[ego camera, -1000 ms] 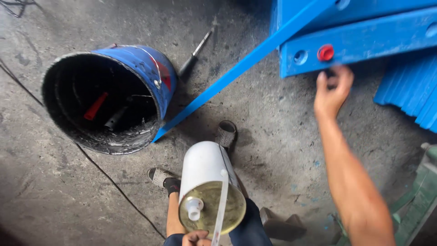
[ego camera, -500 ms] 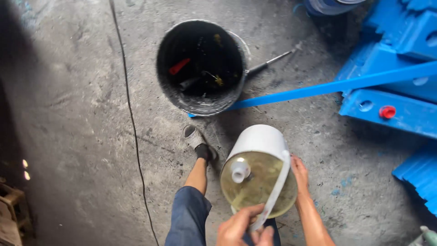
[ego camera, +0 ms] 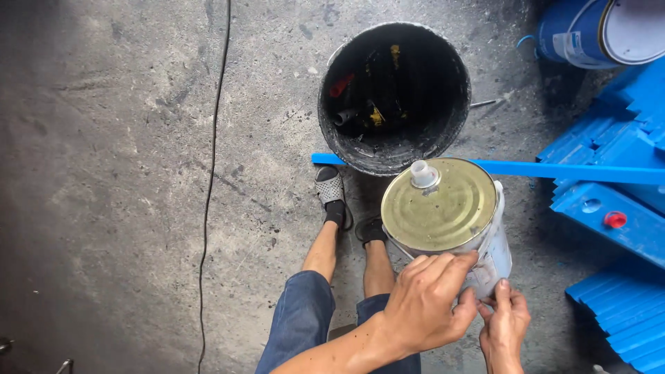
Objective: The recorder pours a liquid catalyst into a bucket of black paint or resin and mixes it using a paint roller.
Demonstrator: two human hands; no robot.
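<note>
Left hand [ego camera: 422, 305]: I see it gripping the white metal can with the brass-coloured lid [ego camera: 443, 208] at the near rim.
Right hand [ego camera: 504, 325]: pinching the can's side.
Beyond my hands: black round bucket [ego camera: 395, 149].

dull brassy metal lid on the glossy white can [ego camera: 443, 208]; rough matt concrete floor [ego camera: 125, 173].

The left hand [ego camera: 424, 301] covers the near rim of the white can [ego camera: 449, 220], and the right hand [ego camera: 504, 327] is cut off at the wrist by the bottom edge. Inside the dark bucket [ego camera: 395, 97] lie red and yellow bits — too dim to tell apart. The blue drum [ego camera: 601, 31] runs off the top — only part shows.
</note>
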